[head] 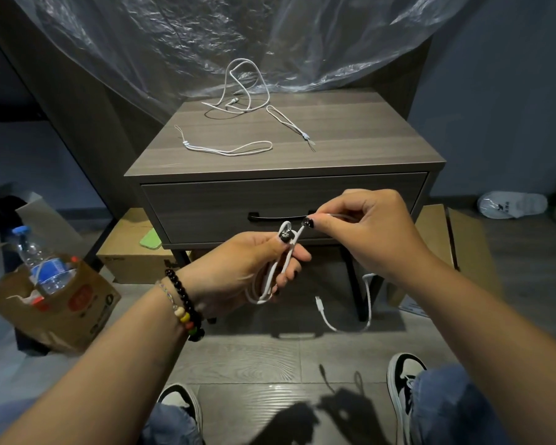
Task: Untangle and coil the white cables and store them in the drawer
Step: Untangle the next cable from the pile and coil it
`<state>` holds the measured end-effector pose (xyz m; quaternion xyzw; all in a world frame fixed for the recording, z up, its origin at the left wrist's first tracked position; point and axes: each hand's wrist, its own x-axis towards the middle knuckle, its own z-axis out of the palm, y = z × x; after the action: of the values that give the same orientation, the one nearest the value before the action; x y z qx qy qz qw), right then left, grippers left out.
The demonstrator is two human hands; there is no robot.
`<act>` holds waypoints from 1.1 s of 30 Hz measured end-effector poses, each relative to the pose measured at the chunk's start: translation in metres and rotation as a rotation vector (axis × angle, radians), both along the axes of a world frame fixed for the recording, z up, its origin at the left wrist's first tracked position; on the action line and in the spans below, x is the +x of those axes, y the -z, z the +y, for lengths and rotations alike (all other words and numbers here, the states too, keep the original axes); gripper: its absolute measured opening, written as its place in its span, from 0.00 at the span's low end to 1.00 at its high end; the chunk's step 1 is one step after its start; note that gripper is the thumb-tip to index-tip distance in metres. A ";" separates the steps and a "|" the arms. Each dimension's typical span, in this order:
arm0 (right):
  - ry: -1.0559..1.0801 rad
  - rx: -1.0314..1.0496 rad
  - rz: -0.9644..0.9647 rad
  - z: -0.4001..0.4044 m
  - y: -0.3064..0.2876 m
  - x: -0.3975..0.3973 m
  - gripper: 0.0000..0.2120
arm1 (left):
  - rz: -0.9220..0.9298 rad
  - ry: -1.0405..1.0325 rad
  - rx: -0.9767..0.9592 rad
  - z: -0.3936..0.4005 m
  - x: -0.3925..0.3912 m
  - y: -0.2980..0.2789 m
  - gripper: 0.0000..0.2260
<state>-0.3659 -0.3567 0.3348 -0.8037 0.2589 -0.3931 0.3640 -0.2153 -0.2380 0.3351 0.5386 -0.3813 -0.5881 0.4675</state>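
Note:
My left hand (251, 268) grips a partly coiled white cable (272, 277), its loops held between thumb and fingers in front of the drawer. My right hand (363, 229) pinches a stretch of the same cable near the drawer handle (267, 216). The cable's free end with its plug (319, 300) hangs below my right hand toward the floor. The drawer (206, 207) of the grey nightstand is closed. On the nightstand top lie a tangled white cable (238, 91) at the back and two short white looped cords (228, 150) (288, 122).
A paper bag (61, 313) with a water bottle (39, 261) stands on the floor at left. Cardboard boxes (126, 252) sit under and beside the nightstand. Clear plastic sheeting (206, 36) hangs behind it. My shoes (405, 383) are at the bottom.

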 end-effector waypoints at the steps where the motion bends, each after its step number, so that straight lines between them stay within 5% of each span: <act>1: 0.005 0.005 0.003 0.000 0.000 0.000 0.03 | 0.001 0.010 0.007 0.000 0.000 -0.001 0.14; 8: 0.018 0.069 0.021 0.000 -0.003 -0.002 0.04 | 0.036 0.050 0.046 0.004 -0.004 -0.008 0.12; 12: -0.017 0.099 0.111 -0.002 -0.008 -0.004 0.08 | 0.011 -0.077 -0.038 0.001 0.001 -0.009 0.13; 22: -0.113 0.071 0.135 -0.007 -0.019 -0.014 0.06 | 0.303 -0.463 -0.185 -0.001 0.033 -0.018 0.15; 28: -0.018 -0.399 0.024 0.007 -0.003 -0.009 0.08 | 0.047 -0.483 -0.127 -0.009 0.024 -0.008 0.17; 33: -0.005 -0.721 0.137 0.019 0.004 -0.005 0.11 | -0.059 -0.436 -0.094 -0.012 0.011 0.001 0.19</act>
<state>-0.3710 -0.3381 0.3312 -0.9054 0.1256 -0.4035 0.0401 -0.2047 -0.2504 0.3344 0.6029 -0.2966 -0.4385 0.5968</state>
